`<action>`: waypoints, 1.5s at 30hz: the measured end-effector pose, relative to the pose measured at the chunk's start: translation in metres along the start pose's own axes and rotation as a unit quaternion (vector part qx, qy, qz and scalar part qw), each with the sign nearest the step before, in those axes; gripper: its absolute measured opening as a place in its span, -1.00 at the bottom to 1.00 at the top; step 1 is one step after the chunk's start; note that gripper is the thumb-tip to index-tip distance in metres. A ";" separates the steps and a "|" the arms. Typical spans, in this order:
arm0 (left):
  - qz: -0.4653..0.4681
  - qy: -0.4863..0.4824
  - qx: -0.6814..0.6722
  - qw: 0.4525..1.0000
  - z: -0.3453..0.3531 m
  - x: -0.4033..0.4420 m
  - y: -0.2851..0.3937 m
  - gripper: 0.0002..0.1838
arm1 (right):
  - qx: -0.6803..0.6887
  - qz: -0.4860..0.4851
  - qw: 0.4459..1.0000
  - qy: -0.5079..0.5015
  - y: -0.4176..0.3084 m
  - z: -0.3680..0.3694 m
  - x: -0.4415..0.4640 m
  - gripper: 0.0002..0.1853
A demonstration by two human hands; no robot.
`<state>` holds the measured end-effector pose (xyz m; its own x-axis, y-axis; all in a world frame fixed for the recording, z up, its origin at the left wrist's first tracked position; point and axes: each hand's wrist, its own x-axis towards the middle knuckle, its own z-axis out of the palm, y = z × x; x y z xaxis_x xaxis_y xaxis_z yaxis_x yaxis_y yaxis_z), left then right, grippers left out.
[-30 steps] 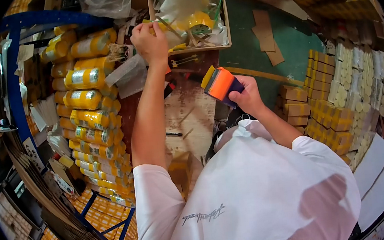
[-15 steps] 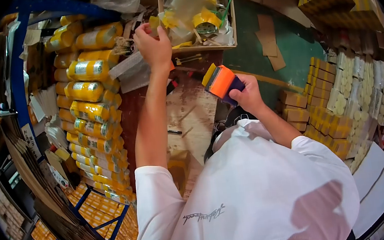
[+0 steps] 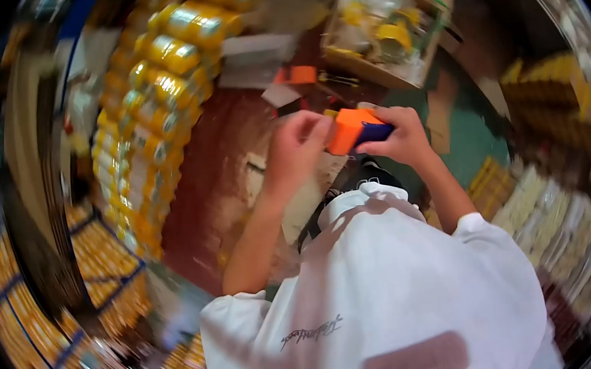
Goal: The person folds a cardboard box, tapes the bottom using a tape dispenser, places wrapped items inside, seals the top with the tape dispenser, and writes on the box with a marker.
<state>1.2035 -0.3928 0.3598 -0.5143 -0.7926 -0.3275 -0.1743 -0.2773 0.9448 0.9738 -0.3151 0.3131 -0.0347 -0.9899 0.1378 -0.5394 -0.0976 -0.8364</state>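
Note:
My right hand [image 3: 406, 134] grips an orange and dark blue tape dispenser [image 3: 351, 130] from its right side, thumb in front along the blue part. A little yellow shows at the dispenser's far left corner. Right beside that end is my left hand [image 3: 299, 151], fingers curled towards the thumb as in a pinch. Blur hides whether anything lies between those fingers. Beyond the hands stands an open cardboard box [image 3: 377, 71] with yellow tape rolls, clear plastic and scraps in it.
Yellow-wrapped cylindrical packages [image 3: 171, 85] are piled high on the left. An orange piece [image 3: 296, 75] and a whitish sheet [image 3: 256, 59] lie on the reddish surface [image 3: 198, 195]. Taped cartons [image 3: 547, 86] and bagged goods [image 3: 571, 233] are stacked at right. Blue-framed shelving [image 3: 86, 230] stands lower left.
My left hand has come down from beside the box to the dispenser's front end. The dispenser has turned in my right hand. The view has swung, and the box appears further right.

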 end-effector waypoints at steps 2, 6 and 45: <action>0.000 0.050 -0.004 0.999 -0.014 -0.027 -0.012 -0.76 | 0.023 -0.002 0.998 -0.062 -0.008 0.018 0.007 -0.39; -0.037 0.159 -0.193 0.968 -0.033 -0.085 -0.056 -0.77 | 0.080 0.040 0.973 -0.213 -0.040 0.064 0.017 -0.39; -0.089 0.733 -0.139 0.660 -0.160 -0.411 -0.285 -0.74 | -0.267 -0.052 0.766 -0.583 -0.235 0.338 0.019 -0.35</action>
<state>1.5988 -0.0746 0.2243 0.8937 -0.3527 -0.2772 0.1419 -0.3640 0.9205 1.3840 -0.3462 0.3333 0.6388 -0.4300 -0.6380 -0.7659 -0.4347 -0.4738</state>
